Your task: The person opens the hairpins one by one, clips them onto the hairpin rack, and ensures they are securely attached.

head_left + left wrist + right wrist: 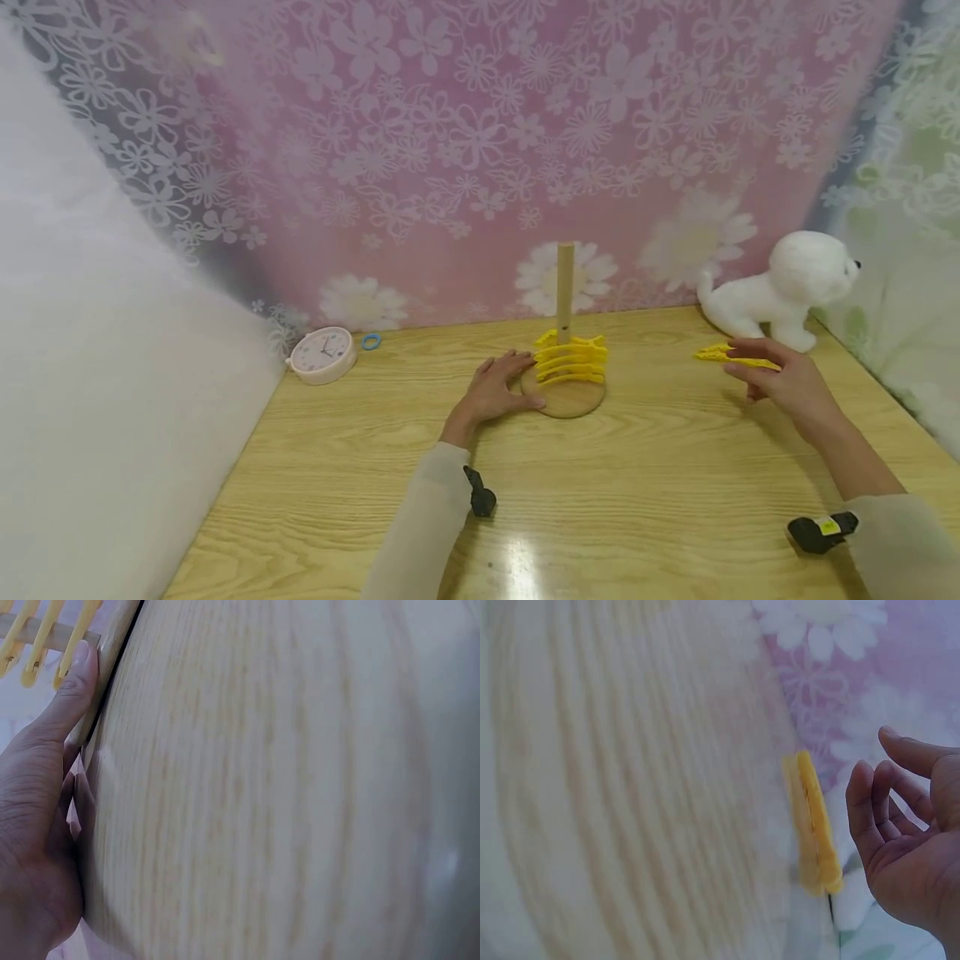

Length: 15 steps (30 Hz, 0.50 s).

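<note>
A wooden stand (pixel 567 403) with a round base and an upright peg (pixel 566 287) bears several thin, curved yellow pieces (pixel 572 364) stacked about the peg. At the left side of the base, my left hand (pixel 497 387) holds the rim, thumb at the front and fingers farther back. In the left wrist view its thumb (pixel 71 694) lies along the base, close to the yellow pieces. My right hand (pixel 787 387), fingers loosely bent and holding nothing, hovers by another yellow piece (pixel 716 353) on the table. The right wrist view shows a gap between hand and piece.
A white toy dog (pixel 780 287) sits at the back right, just behind the loose yellow piece. Toward the back left are a round pale clock (pixel 323 356) and a small blue ring (pixel 371 342). Flowered cloth (pixel 450 167) hangs behind the wooden table (pixel 600 500).
</note>
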### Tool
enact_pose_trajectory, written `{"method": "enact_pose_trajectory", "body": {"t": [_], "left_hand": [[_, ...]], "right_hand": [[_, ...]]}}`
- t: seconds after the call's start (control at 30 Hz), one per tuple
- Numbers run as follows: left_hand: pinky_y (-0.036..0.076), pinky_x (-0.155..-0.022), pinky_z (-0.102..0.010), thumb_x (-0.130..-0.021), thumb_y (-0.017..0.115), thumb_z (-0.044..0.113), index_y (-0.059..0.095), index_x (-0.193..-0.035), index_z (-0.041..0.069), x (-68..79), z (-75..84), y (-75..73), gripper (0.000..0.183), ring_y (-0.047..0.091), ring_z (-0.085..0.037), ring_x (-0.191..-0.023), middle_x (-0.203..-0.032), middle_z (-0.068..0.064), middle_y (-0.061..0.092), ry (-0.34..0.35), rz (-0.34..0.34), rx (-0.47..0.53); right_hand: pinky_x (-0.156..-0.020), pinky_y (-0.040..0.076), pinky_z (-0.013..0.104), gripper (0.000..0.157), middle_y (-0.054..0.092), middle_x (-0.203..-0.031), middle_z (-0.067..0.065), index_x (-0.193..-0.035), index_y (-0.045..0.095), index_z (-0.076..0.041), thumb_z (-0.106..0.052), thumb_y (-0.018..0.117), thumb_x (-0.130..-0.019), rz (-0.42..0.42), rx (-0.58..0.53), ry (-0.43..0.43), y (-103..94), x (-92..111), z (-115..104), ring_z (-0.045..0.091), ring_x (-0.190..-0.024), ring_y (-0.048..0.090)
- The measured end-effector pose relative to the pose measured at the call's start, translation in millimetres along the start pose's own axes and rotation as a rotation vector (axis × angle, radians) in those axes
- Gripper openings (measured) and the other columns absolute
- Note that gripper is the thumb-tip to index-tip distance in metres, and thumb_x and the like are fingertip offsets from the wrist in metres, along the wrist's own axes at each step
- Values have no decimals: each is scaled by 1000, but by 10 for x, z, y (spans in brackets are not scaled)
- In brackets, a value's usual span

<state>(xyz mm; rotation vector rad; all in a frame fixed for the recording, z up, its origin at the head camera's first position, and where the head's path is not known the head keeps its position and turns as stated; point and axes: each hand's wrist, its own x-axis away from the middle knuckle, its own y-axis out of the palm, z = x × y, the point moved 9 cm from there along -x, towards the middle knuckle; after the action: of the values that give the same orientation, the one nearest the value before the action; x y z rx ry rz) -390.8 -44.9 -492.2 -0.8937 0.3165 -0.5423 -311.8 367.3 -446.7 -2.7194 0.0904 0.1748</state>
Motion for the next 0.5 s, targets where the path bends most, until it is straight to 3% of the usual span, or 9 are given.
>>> {"method": "enact_pose_trajectory", "body": {"t": [0.2, 0.43, 0.5], "left_hand": [[1, -130, -40, -91, 76, 55, 39, -162, 27, -8, -23, 9, 85, 14, -12, -160, -169, 10, 32, -8, -2, 0], [1, -130, -40, -91, 76, 55, 38, -163, 26, -24, -29, 14, 86, 14, -12, -160, -169, 9, 32, -3, -1, -6], [1, -130, -41, -91, 76, 55, 38, -163, 26, -29, -25, 12, 86, 15, -12, -160, -169, 9, 32, 2, 2, -5]], "right_hand": [[-57, 57, 26, 29, 65, -105, -28, -127, 65, -27, -22, 73, -100, 28, 32, 54, -214, 30, 209, 14, -62, 63], [-55, 58, 32, 33, 69, -71, 6, -132, 62, -22, -28, 72, -101, 14, 62, 167, -345, 4, 418, 17, -61, 61], [-56, 59, 32, 36, 67, -69, 6, -133, 61, -20, -31, 71, -101, 19, 80, 172, -376, 0, 461, 17, -61, 61]]}}
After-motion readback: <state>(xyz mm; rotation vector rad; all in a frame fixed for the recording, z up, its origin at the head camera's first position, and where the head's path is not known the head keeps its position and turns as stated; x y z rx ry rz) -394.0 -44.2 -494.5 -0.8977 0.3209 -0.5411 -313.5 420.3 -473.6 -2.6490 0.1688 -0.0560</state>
